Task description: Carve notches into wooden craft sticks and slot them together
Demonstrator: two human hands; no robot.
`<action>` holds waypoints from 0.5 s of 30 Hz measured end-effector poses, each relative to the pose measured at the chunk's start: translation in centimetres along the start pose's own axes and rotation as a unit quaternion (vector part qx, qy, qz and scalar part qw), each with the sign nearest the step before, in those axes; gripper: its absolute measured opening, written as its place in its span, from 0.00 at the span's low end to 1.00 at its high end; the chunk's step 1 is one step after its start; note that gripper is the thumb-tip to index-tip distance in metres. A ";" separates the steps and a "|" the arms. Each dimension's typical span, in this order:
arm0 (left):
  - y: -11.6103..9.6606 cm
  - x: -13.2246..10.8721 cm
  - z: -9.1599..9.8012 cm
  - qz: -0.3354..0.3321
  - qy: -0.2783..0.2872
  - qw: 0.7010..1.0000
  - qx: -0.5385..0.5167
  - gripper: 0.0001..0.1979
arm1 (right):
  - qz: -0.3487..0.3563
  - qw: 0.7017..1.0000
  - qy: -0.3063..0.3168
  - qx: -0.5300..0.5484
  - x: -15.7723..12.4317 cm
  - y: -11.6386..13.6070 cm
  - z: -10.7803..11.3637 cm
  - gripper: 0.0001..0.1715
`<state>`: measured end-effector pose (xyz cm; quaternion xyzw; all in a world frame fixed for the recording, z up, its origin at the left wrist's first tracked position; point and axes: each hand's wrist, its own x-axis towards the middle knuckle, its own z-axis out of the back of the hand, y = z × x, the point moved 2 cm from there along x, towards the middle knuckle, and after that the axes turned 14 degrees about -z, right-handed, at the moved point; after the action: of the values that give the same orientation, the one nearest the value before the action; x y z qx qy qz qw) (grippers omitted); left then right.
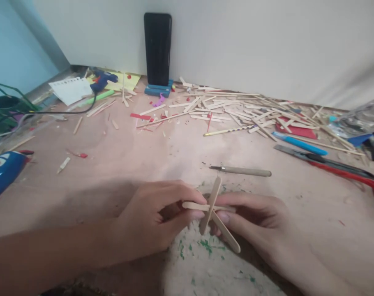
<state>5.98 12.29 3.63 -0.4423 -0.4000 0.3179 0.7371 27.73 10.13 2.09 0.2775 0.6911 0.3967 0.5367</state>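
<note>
Several pale wooden sticks cross one another in a small star-like piece (215, 190) held above the table. My left hand (162, 213) pinches the piece from the left, thumb and index finger on the stick that points left. From the right, my right hand (255, 218) grips it between thumb and fingers near the crossing. One stick slants down toward the lower right, and another stands up across the middle. Just beyond the hands lies a carving tool (247, 171) with a thin dark tip.
Loose sticks (202, 111) pile along the wall. A black phone (158, 49) stands on a blue holder (159, 89). On the right lie a blue pen-like tool (304, 144) and a red-black cutter (338, 165); a blue object (5, 172) sits left. Green scraps (207, 246) lie below.
</note>
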 end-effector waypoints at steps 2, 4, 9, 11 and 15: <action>0.2 -0.1 0.1 0.021 -0.017 1.000 0.010 0.05 | 0.016 1.000 -0.009 0.005 -0.1 0.1 -0.3 0.12; 0.4 -0.2 0.1 0.040 -0.034 0.999 0.015 0.05 | 0.031 0.999 -0.028 -0.002 -0.2 0.2 -0.6 0.13; 1.0 -0.5 -0.1 0.053 -0.039 0.997 0.047 0.07 | 0.106 0.990 -0.080 -0.036 -0.6 0.6 -1.1 0.07; 1.3 -0.6 -0.2 0.058 -0.038 0.996 0.053 0.07 | 0.111 0.989 -0.091 -0.047 -0.7 0.7 -1.2 0.06; 1.5 -0.8 -0.2 0.071 -0.028 0.996 0.046 0.06 | 0.109 0.988 -0.091 -0.067 -0.6 0.6 -1.1 0.05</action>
<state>5.62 12.17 1.95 -0.4262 -0.3729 0.3993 0.7210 26.82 9.68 3.03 0.3492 0.5770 0.4715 0.5682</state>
